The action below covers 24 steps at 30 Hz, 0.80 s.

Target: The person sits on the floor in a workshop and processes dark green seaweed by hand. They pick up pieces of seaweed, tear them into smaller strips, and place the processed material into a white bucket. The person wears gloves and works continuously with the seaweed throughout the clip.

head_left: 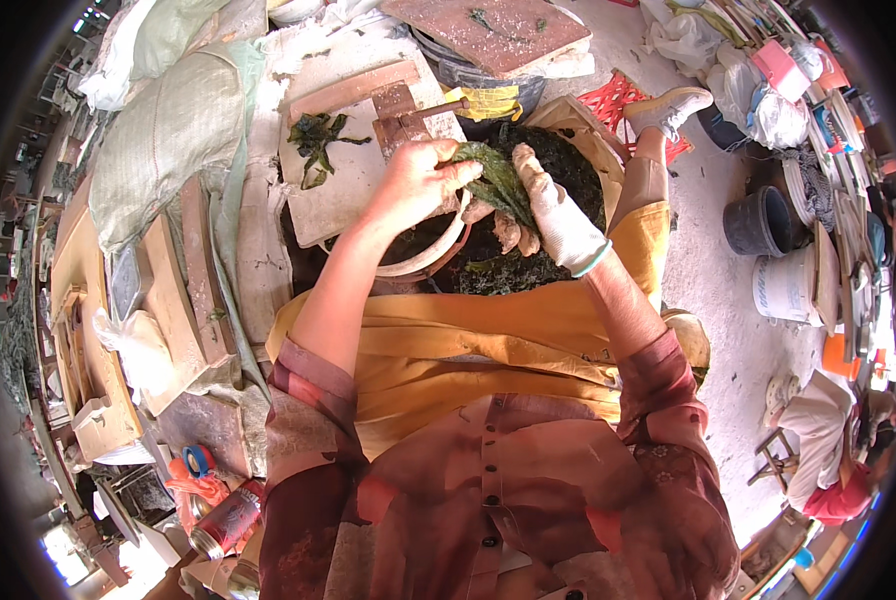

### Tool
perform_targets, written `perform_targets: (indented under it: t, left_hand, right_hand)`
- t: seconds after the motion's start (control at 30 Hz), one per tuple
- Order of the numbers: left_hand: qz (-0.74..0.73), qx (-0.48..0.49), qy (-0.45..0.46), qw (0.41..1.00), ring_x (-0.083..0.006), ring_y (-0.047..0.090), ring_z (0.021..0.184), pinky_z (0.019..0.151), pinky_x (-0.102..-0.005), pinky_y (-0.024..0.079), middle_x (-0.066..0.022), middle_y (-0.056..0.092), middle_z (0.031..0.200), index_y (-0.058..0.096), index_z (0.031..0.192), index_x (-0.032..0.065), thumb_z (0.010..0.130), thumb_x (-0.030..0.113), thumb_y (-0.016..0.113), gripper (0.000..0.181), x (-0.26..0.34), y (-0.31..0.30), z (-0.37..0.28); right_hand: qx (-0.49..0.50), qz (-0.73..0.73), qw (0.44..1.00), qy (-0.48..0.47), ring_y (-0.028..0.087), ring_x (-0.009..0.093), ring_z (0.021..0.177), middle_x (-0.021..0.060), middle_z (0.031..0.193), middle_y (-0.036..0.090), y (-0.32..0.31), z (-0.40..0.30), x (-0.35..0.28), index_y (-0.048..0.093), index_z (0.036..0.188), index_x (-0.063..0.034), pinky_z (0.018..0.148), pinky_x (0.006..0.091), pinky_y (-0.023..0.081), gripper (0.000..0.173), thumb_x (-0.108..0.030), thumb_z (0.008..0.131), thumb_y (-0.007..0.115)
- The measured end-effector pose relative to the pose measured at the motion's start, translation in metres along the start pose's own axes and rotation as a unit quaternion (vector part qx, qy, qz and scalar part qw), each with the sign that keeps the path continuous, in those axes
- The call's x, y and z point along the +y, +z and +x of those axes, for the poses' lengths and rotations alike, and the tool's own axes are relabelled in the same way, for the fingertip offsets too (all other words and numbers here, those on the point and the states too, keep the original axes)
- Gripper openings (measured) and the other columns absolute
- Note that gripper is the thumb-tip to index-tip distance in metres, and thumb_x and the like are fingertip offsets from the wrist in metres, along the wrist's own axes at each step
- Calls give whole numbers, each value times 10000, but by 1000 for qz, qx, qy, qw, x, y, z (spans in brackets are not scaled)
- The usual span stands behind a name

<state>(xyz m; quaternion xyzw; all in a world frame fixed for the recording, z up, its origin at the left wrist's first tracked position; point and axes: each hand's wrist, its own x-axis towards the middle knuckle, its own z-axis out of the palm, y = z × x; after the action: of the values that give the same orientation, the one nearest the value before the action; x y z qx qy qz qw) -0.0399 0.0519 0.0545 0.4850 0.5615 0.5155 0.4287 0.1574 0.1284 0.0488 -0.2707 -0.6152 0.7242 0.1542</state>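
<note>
Bare, my left hand (427, 176) pinches one end of a strip of wet green leaf, perhaps seaweed (496, 176), between thumb and fingers. My right hand (556, 206), in a white knit glove with dirty fingertips, grips the other end from the right. Below both hands lies a dark mass of similar leaves (586, 161), partly hidden by them. A pale curved rim (433, 259) shows under my left wrist. To the left, a small dark green leaf clump (316, 146) rests on a whitish board (331, 210), near a brown wooden block (399, 112).
A reddish board (500, 34) covers a dark tub at the top. Sacks (170, 142) and wooden planks (174, 300) crowd the left side. To the right stand a black bucket (758, 221) and a white bucket (782, 289). Another person (823, 442) sits at far right.
</note>
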Motion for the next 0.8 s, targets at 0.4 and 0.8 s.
perform_targets:
  t: [0.4,0.8]
  left_hand:
    - [-41,52,-87,994,-89,565,659,590,-229,490,-32,617,803,630,979,22,904,-45,522,147,2,-47,-7]
    - [44,-12,-52,998,-156,616,787,722,-284,510,-92,648,884,632,1037,-25,984,330,520,376,4,10,-19]
  right_hand:
    - [-33,157,984,80,302,38,369,-25,529,426,-19,-18,-18,547,1083,-42,334,174,221,553,-558,963,390]
    - [-78,78,989,99,343,24,449,-63,569,427,-3,-27,-31,673,1026,-70,395,187,261,335,-361,961,520]
